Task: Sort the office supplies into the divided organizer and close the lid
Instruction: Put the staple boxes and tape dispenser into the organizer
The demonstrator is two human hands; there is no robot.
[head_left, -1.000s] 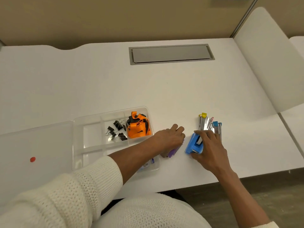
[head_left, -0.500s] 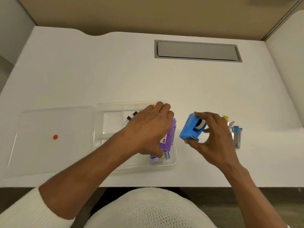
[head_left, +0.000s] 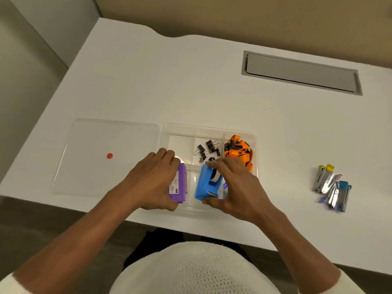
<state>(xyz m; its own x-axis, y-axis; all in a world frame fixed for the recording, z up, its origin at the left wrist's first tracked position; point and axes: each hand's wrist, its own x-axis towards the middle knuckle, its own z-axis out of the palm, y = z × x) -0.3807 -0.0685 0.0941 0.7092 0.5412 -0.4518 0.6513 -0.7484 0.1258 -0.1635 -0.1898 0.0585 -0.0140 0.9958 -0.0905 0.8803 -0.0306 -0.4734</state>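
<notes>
Left hand point(head_left: 151, 181) holds purple box point(head_left: 179, 183) (white label point(head_left: 173, 187) unreadable).

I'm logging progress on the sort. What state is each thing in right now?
Organizer: open.
Lid: flat on desk, left of organizer.
Purple box: in organizer, left hand on it.
Blue tape dispenser: in organizer, right hand gripping it.
Binder clips: sorted.
Staplers: still on desk.

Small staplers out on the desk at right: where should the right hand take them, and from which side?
Judging by pose, take the small staplers one at a time across the long metal body, coming from above. They lie flat in an overlapping pile on the desk, so the top one, with the yellow cap, looks easiest.
</notes>
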